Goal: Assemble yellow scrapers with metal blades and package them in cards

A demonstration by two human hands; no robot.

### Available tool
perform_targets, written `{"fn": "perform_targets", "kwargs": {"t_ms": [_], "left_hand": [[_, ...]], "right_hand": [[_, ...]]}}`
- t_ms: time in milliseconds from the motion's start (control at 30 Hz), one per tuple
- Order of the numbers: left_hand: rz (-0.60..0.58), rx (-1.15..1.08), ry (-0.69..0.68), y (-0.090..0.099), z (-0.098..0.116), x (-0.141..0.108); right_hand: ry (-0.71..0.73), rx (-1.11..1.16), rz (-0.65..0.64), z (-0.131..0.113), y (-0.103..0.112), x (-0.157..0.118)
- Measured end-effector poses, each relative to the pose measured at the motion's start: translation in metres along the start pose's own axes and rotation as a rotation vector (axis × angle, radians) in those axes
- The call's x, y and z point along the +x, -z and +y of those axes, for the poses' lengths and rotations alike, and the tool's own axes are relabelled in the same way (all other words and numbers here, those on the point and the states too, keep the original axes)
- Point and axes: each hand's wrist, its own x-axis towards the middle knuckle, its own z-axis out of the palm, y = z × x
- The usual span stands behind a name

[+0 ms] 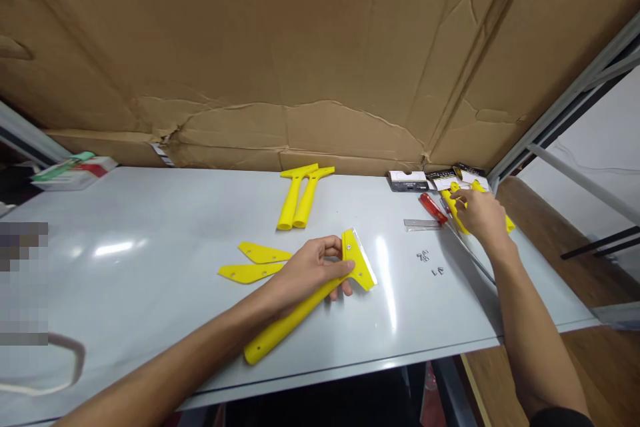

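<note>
Holding a yellow scraper flat on the desk, the left hand has its fingers clamped round the neck; the blade looks seated, screws loose at 3 o'clock. Two handles and two plates wait unassembled. The right hand, fingers curled loosely, reaches the screwdriver; grip unclear.

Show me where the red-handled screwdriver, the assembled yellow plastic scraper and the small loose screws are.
red-handled screwdriver point(433, 208), head view, on its red handle.
assembled yellow plastic scraper point(280, 332), head view, on its handle.
small loose screws point(424, 255), head view, on the cluster.
</note>
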Motion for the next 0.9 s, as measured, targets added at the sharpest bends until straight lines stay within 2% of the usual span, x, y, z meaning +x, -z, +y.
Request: {"fn": "perform_targets", "kwargs": {"t_ms": [133, 300, 433, 633, 800, 900], "left_hand": [[0.007, 0.001, -0.005, 0.000, -0.004, 0.002], [-0.007, -0.008, -0.035, 0.000, -0.010, 0.004], [-0.003, -0.027, -0.033, -0.001, -0.009, 0.004], [-0.013, -0.013, -0.032, -0.002, -0.003, 0.001], [-0.024, -0.020, -0.041, -0.004, 0.001, -0.001], [-0.014, 0.004, -0.053, -0.003, 0.002, -0.001]], "right_hand": [[-0.021, -0.008, -0.007, 0.003, 0.001, 0.002], [0.014, -0.046, -0.027, -0.012, -0.013, 0.000], [0.051, -0.059, -0.052, -0.019, -0.019, -0.003], [0.068, -0.017, -0.041, -0.016, -0.021, -0.003], [0.086, 0.060, 0.019, -0.007, -0.014, -0.001], [0.138, 0.178, 0.174, -0.002, -0.003, -0.001]]}}
